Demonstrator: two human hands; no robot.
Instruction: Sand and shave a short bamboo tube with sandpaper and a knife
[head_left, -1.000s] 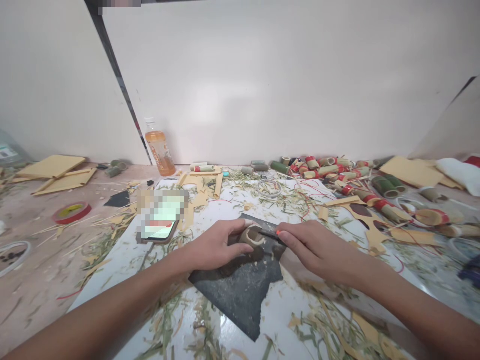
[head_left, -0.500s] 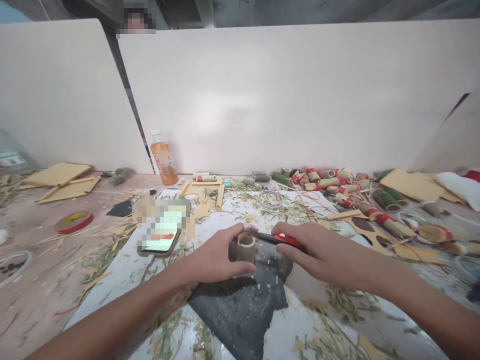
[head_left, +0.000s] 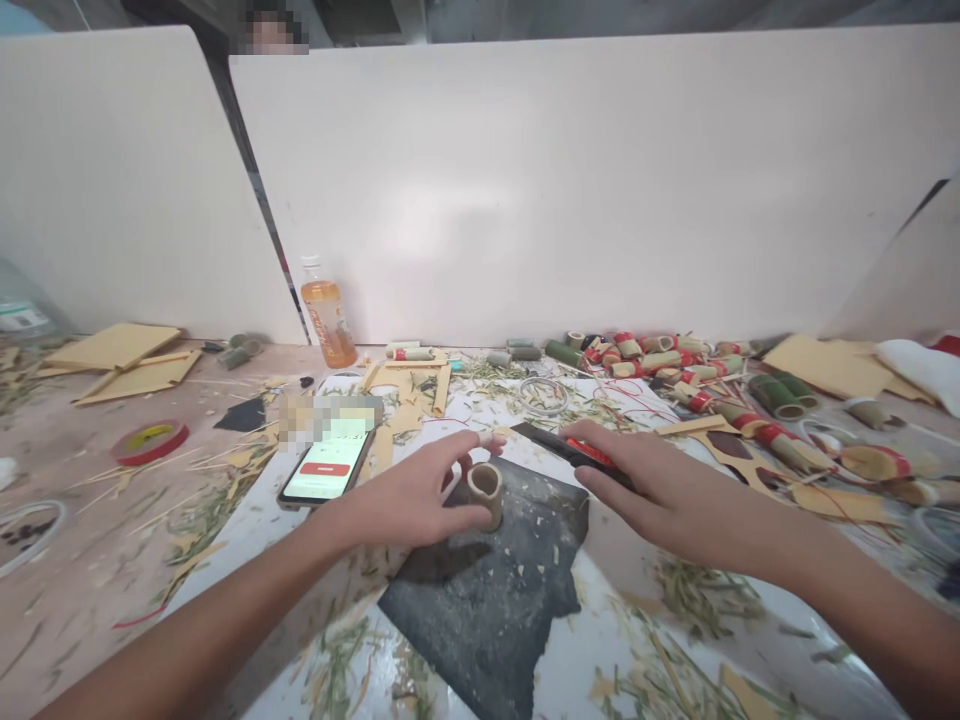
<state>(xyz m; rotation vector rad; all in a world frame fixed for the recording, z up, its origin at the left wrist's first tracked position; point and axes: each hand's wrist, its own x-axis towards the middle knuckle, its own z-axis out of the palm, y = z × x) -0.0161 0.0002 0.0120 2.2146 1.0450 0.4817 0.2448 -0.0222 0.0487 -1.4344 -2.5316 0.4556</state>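
Observation:
A short bamboo tube (head_left: 486, 490) stands nearly upright on a dark, worn sheet (head_left: 502, 590), its open end facing up. My left hand (head_left: 420, 495) is curved loosely around the tube's left side. The thumb lies across its lower front, and the index finger is raised behind the rim. White wrapping shows on some fingers; the tube hides part of the grip. My right hand (head_left: 637, 480) is closed around a black and red utility knife (head_left: 581, 452). Its blade end points left, past the tube and apart from it.
A lit phone (head_left: 326, 465) lies left, with a drink bottle (head_left: 328, 315) behind it. Red tape (head_left: 148, 440) lies farther left. Red-banded bamboo pieces (head_left: 637, 355) are heaped at back right. Shavings litter the white sheet (head_left: 255, 570). A white partition (head_left: 562, 190) stands behind; a person is partly visible above.
The knife has moved right and away from the tube's rim. The tube and my left hand have shifted slightly left, and the left index finger has lifted off the rim area.

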